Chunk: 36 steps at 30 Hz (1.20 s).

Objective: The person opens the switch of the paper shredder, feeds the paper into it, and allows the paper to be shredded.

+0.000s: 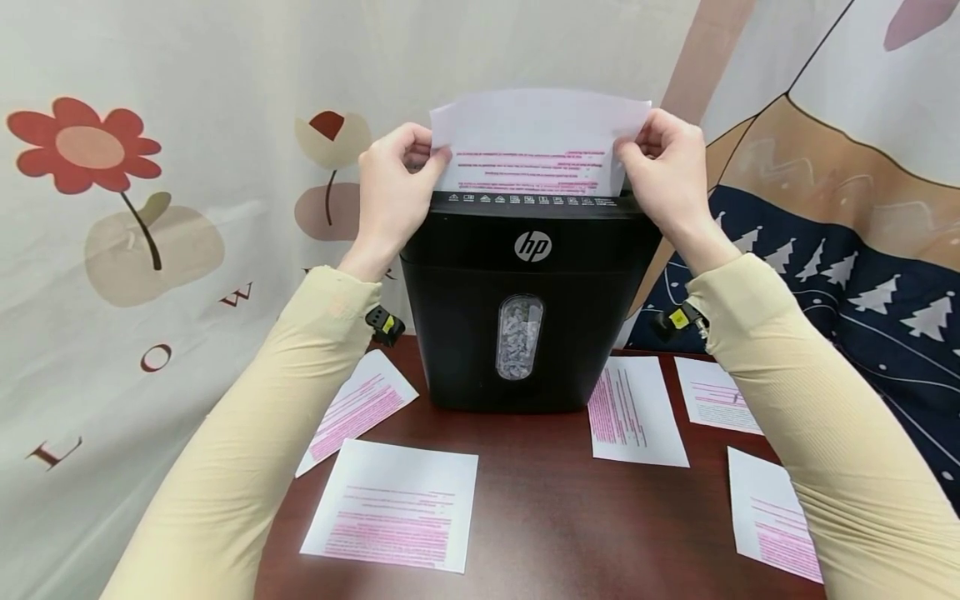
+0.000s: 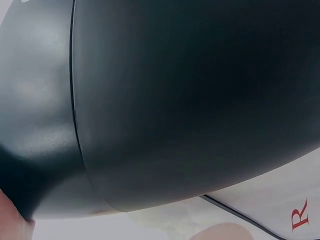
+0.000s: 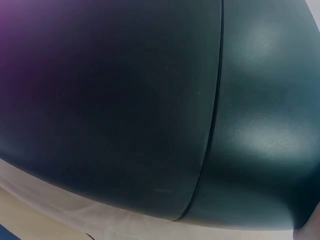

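A black HP paper shredder (image 1: 465,308) stands upright at the back of the table, with shredded paper (image 1: 519,337) showing through its front window. Above its top, a sheet of paper (image 1: 532,125) with pink-marked lines stands upright, its lower edge hidden behind the shredder's front rim. My left hand (image 1: 397,183) pinches the sheet's left edge between thumb and fingers. On the opposite edge, my right hand (image 1: 671,167) pinches it the same way. Both wrist views are filled mostly by the shredder's dark body (image 2: 190,100), with just a sliver of each hand at a lower corner.
Printed sheets lie around the shredder: one at front left (image 1: 397,508), another behind it (image 1: 360,408), and several on the right, including one beside the shredder's base (image 1: 637,412). A patterned curtain (image 1: 247,125) hangs behind the brown table (image 1: 555,508).
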Available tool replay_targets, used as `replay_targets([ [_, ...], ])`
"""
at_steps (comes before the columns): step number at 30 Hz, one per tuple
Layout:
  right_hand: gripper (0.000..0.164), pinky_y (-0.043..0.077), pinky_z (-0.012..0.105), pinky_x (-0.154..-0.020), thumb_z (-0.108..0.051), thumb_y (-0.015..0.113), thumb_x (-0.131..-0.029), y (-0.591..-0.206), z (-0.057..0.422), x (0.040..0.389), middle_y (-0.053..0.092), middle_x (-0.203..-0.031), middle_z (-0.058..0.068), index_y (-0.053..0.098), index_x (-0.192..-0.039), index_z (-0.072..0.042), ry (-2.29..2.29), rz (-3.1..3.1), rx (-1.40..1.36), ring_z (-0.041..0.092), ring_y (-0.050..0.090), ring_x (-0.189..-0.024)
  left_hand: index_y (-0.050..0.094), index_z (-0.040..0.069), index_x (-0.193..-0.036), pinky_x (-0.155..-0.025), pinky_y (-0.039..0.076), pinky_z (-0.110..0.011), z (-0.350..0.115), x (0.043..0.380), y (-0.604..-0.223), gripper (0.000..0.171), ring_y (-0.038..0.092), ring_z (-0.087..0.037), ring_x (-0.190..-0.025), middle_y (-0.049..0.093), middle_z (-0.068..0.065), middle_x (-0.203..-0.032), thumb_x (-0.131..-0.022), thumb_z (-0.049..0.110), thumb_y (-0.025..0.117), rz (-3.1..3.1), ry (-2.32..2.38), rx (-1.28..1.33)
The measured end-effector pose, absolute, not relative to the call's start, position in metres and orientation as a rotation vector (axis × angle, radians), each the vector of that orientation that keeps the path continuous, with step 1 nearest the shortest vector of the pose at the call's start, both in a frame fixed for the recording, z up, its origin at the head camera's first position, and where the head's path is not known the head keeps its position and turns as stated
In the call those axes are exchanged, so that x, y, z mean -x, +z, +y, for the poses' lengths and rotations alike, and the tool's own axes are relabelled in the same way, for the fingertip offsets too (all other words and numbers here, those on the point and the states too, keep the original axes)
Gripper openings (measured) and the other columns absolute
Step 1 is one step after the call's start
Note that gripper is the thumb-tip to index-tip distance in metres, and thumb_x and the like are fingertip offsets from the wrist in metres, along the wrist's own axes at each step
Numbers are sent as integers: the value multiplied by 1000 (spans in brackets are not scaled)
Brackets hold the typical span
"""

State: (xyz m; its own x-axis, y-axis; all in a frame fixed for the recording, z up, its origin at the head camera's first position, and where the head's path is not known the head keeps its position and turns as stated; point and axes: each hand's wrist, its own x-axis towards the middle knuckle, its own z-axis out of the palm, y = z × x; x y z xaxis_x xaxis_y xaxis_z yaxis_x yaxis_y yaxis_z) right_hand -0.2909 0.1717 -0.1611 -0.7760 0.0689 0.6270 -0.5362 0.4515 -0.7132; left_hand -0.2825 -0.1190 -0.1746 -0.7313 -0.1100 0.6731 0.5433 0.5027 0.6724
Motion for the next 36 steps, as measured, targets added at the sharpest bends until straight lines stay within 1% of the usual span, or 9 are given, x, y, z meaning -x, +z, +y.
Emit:
replay_targets([
  [3, 29, 46, 15, -73, -9, 60, -98, -161, 172, 290, 65, -83, -21, 74, -121, 0, 1315, -2146, -366, 0, 59, -77, 75, 1, -107, -81, 53, -12, -120, 283, -175, 17, 72, -6, -86, 79, -17, -110, -99, 14, 68, -2112, -1221, 349],
  [5, 28, 46, 15, -73, -8, 60, -96, -161, 172, 291, 64, -81, -21, 75, -119, 1, 1304, -2162, -352, 0, 58, -77, 76, 1, -109, -81, 53, -12, -120, 283, -175, 18, 72, -6, -86, 79, -18, -110, -99, 14, 68, -2133, -1214, 345],
  [11, 20, 46, 16, -73, -7, 59, -94, -162, 172, 290, 64, -80, -20, 75, -106, -4, 1333, -2152, -348, 3, 56, -77, 77, 5, -112, -78, 51, -11, -121, 282, -175, 21, 67, 5, -79, 80, -17, -107, -97, 19, 73, -2136, -1256, 356],
  [13, 21, 46, 17, -73, -8, 59, -95, -162, 172, 290, 64, -82, -19, 76, -106, -6, 1355, -2138, -358, 4, 56, -78, 76, 5, -112, -79, 52, -11, -121, 282, -175, 20, 66, 5, -79, 80, -17, -106, -97, 19, 73, -2128, -1269, 367],
  [17, 23, 44, 17, -74, -10, 61, -96, -163, 172, 290, 64, -84, -20, 78, -110, -7, 1358, -2133, -370, 4, 54, -79, 77, 7, -114, -80, 52, -12, -120, 280, -175, 20, 68, 1, -83, 79, -15, -108, -98, 18, 72, -2130, -1264, 380],
  [21, 21, 46, 16, -76, -12, 62, -97, -163, 173, 291, 66, -84, -22, 79, -110, -7, 1359, -2132, -393, 3, 58, -80, 77, 9, -115, -81, 50, -13, -120, 279, -175, 20, 67, -3, -86, 79, -14, -110, -98, 19, 72, -2134, -1252, 387],
  [26, 19, 49, 14, -77, -13, 64, -98, -164, 172, 291, 68, -83, -24, 79, -108, -6, 1361, -2128, -423, 0, 63, -80, 78, 10, -112, -83, 48, -14, -120, 279, -175, 18, 64, -1, -85, 78, -12, -111, -98, 19, 72, -2141, -1235, 407],
  [31, 20, 48, 14, -77, -13, 64, -98, -164, 171, 290, 68, -81, -24, 78, -108, -4, 1337, -2144, -444, -1, 64, -79, 77, 9, -114, -85, 51, -15, -122, 279, -174, 19, 67, 1, -85, 80, -11, -113, -99, 19, 71, -2172, -1242, 432],
  [36, 21, 47, 14, -75, -13, 62, -98, -163, 170, 291, 67, -79, -26, 78, -108, -5, 1296, -2171, -451, -2, 63, -78, 77, 10, -116, -93, 54, -17, -124, 279, -172, 21, 68, 0, -91, 79, -11, -113, -100, 20, 69, -2184, -1227, 466],
])
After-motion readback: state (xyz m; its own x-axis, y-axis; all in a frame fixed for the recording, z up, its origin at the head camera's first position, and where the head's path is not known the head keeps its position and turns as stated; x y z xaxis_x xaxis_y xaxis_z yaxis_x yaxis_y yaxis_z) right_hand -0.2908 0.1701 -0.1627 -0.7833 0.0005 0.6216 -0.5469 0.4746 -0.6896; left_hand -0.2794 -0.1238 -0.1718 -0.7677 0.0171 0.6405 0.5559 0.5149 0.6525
